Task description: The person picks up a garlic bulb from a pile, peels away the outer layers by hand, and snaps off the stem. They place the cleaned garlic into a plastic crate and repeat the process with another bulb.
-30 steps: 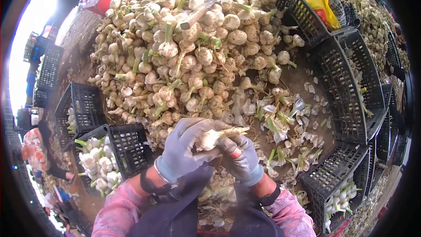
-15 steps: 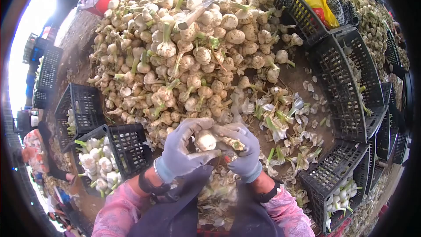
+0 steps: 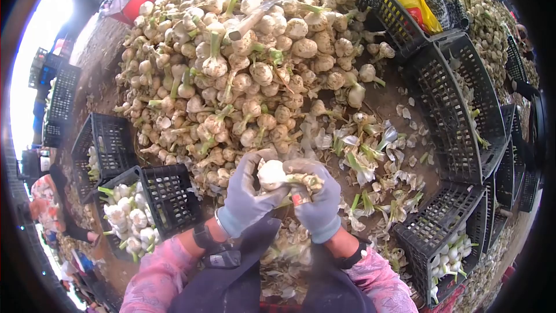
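Both my hands wear grey gloves and meet just below the large heap of unpeeled garlic (image 3: pixel 231 81). Between them is one garlic bulb (image 3: pixel 271 175), white and partly peeled, its stem pointing right. My left hand (image 3: pixel 246 194) wraps round the bulb's left side. The fingers of my right hand (image 3: pixel 317 197) close on the stem, and something red shows at its thumb. A knife with a pale handle (image 3: pixel 248 26) lies on top of the heap.
Crates of cleaned garlic stand at the left (image 3: pixel 171 197) and lower right (image 3: pixel 434 220). More black crates (image 3: pixel 452 104) line the right side. Peeled skins (image 3: pixel 370 159) litter the ground right of my hands. A yellow bag (image 3: pixel 425 3) and a red bucket (image 3: pixel 136 4) are farther back. Another person sits at far left.
The bulb has turned in my hands and shows more white surface. Loose skin hangs near it. My right hand has shifted its grip along the stem. The view has moved slightly.
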### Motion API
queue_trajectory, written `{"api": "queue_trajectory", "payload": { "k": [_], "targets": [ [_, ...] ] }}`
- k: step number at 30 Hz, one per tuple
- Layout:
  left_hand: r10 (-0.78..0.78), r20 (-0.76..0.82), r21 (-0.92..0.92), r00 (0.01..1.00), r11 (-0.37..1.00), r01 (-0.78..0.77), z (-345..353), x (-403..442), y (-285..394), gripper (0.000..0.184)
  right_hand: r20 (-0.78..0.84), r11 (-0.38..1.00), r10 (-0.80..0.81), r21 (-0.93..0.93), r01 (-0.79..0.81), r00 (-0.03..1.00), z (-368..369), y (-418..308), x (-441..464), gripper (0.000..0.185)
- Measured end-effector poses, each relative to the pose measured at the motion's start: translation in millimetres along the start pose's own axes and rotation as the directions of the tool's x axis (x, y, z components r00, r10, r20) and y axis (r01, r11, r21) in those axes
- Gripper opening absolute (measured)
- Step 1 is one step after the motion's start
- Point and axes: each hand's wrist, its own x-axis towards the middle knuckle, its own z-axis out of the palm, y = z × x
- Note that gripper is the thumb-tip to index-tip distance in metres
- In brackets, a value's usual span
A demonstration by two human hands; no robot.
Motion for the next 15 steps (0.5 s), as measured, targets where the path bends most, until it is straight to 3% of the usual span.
{"api": "queue_trajectory", "payload": {
  "k": [1,4,5,6,8,9,10,11,12,14,15],
  "targets": [
    [0.071,0.033,0.043,0.997,0.996,-0.072,-2.1,2.0,-0.3,0.066,0.011,0.997,-0.04,-0.072,0.04,0.999,-1.2,1.2,1.3,0.035],
    [-0.269,0.172,-0.24,0.948,0.922,0.305,-6.0,4.3,18.0,0.065,0.007,0.965,-0.137,-0.225,0.135,0.991,-8.2,14.0,5.7,0.039],
    [-0.257,0.346,-0.266,0.902,0.895,0.357,-11.9,2.4,18.2,0.055,-0.022,0.959,-0.147,-0.247,0.137,0.989,-12.3,22.8,10.2,0.04],
    [-0.084,0.509,-0.084,0.857,0.986,0.146,-20.5,-1.7,-1.3,0.057,-0.051,0.953,-0.16,-0.269,0.141,0.986,-17.4,33.9,15.8,0.04],
    [-0.18,0.646,-0.207,0.742,0.894,0.397,-8.9,-6.1,14.6,0.063,-0.182,0.935,0.062,-0.333,-0.121,0.981,-41.0,71.8,23.6,0.033],
    [-0.109,0.594,-0.264,0.797,0.91,0.321,-9.5,-1.6,5.6,0.068,-0.133,0.815,-0.038,-0.578,-0.046,0.99,-51.0,78.5,24.6,0.03],
    [-0.228,0.506,-0.415,0.832,0.781,0.467,-10.9,-0.6,3.0,0.078,-0.058,0.628,-0.124,-0.777,0.033,0.991,-60.7,84.3,26.7,0.027],
    [-0.205,0.487,-0.449,0.849,0.776,0.444,-14.6,2.9,2.4,0.081,0.036,0.388,-0.182,-0.916,0.106,0.983,-66.3,86.9,27.1,0.024],
    [-0.183,0.467,-0.482,0.865,0.768,0.423,-17.4,5.9,1.1,0.084,0.107,0.587,0.016,-0.806,0.078,0.994,-70.0,80.1,25.1,0.027],
    [-0.125,0.387,-0.471,0.913,0.825,0.312,-14.6,3.0,-6.3,0.084,0.357,0.862,0.328,-0.491,-0.123,0.875,-74.9,59.3,13.4,0.032],
    [-0.079,0.383,-0.437,0.921,0.862,0.255,-12.9,3.8,-7.9,0.084,0.442,0.939,0.34,-0.108,-0.327,0.83,-71.0,60.3,0.2,0.04]
  ]
}}
